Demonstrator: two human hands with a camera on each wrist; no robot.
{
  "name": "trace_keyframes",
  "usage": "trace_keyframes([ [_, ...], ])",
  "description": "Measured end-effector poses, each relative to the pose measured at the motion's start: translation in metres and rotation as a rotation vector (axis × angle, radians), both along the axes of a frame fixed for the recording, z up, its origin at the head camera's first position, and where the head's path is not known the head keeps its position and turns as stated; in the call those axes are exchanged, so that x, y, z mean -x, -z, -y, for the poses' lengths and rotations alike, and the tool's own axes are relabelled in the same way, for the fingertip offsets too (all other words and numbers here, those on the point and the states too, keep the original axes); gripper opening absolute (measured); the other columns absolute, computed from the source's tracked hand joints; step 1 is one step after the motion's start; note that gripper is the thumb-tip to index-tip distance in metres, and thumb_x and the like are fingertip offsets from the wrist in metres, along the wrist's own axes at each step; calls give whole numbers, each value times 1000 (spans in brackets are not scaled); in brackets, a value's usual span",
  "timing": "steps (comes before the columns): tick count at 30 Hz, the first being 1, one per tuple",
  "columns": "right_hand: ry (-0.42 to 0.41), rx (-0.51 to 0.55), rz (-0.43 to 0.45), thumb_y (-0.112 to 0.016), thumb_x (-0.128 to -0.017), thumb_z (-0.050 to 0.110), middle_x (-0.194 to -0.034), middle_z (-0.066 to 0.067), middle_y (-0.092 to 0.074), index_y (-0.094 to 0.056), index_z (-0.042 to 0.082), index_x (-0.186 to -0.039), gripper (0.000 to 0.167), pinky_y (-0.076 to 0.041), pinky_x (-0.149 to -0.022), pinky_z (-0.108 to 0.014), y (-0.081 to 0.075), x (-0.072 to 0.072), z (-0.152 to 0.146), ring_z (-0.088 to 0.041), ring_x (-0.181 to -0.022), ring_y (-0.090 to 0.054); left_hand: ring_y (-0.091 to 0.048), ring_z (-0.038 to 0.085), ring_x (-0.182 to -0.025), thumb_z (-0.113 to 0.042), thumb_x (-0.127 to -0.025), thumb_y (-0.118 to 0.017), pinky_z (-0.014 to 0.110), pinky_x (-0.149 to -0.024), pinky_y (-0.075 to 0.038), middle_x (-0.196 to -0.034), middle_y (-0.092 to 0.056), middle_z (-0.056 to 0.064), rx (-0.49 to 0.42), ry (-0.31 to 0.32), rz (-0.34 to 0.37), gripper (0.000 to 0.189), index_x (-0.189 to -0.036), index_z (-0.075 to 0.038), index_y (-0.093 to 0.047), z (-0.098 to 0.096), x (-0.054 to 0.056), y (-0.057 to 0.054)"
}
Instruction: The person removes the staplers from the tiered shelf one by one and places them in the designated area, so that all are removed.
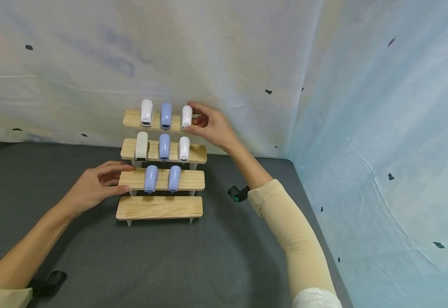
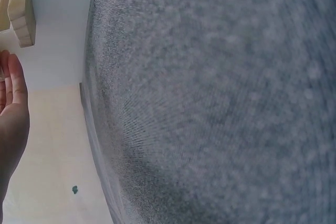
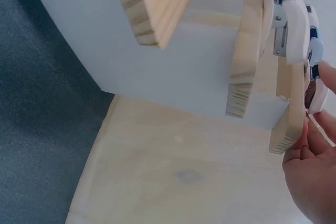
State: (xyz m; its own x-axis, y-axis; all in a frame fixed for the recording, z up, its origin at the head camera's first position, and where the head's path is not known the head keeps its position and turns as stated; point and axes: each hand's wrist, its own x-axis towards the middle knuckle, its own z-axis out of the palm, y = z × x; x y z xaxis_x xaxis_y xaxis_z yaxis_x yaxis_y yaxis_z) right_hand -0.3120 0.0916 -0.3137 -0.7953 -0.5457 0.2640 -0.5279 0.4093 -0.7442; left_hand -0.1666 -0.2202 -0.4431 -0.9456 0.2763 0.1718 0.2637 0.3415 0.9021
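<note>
A stepped wooden display rack [image 1: 159, 208] stands against the back sheet, with small staplers on its upper tiers. My right hand [image 1: 215, 128] pinches the white stapler [image 1: 187, 116] at the right end of the top tier, its thumb in front and fingers behind. The right wrist view shows this hand [image 3: 312, 169] beside that tier's end. At the left end of the second tier from the bottom, my left hand [image 1: 95, 186] holds the board's edge between thumb and fingers. Only part of the left hand [image 2: 13, 114] shows in the left wrist view.
A blue stapler [image 1: 166, 115] and a white stapler [image 1: 146, 112] share the top tier. Below stand a beige stapler [image 1: 141, 145], a white stapler [image 1: 184, 148] and several blue ones. The rack is on a dark grey cloth [image 1: 162, 265]; pale sheets [image 1: 362, 128] hang behind and right.
</note>
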Motion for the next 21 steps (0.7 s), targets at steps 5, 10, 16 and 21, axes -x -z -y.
trace_keyframes([
  [5,-16,16,-22,-80,-86,16,-124,-11,-64,-52,6,-144,65,-53,-84,-28,-1,1,-3,-18,-95,-64,-58,0,-104,-13,-89,-76,13,-80,-52,-135,-46,8,5,-3,-3,55,-139,-2,-55,0,0,0],
  [10,-27,36,-41,-81,-86,14,-120,-12,-66,-55,3,-141,62,-53,-83,-28,-1,0,-6,-18,-93,-65,-57,-1,-105,-14,-90,-76,12,-81,-52,-136,-46,9,11,-11,6,55,-139,-3,-55,1,0,-1],
  [16,-15,38,-24,-80,-86,14,-122,-14,-66,-54,2,-141,61,-53,-84,-27,-4,-2,-10,-19,-94,-65,-57,0,-105,-14,-90,-76,12,-81,-51,-137,-45,8,10,-13,17,55,-139,-3,-55,-1,-1,-3],
  [21,-11,36,-16,-78,-88,13,-124,-14,-64,-52,3,-142,61,-54,-82,-31,-5,-3,-16,-21,-94,-65,-58,0,-105,-13,-90,-76,12,-81,-52,-137,-45,8,1,-3,11,55,-140,-4,-55,0,-1,-3],
])
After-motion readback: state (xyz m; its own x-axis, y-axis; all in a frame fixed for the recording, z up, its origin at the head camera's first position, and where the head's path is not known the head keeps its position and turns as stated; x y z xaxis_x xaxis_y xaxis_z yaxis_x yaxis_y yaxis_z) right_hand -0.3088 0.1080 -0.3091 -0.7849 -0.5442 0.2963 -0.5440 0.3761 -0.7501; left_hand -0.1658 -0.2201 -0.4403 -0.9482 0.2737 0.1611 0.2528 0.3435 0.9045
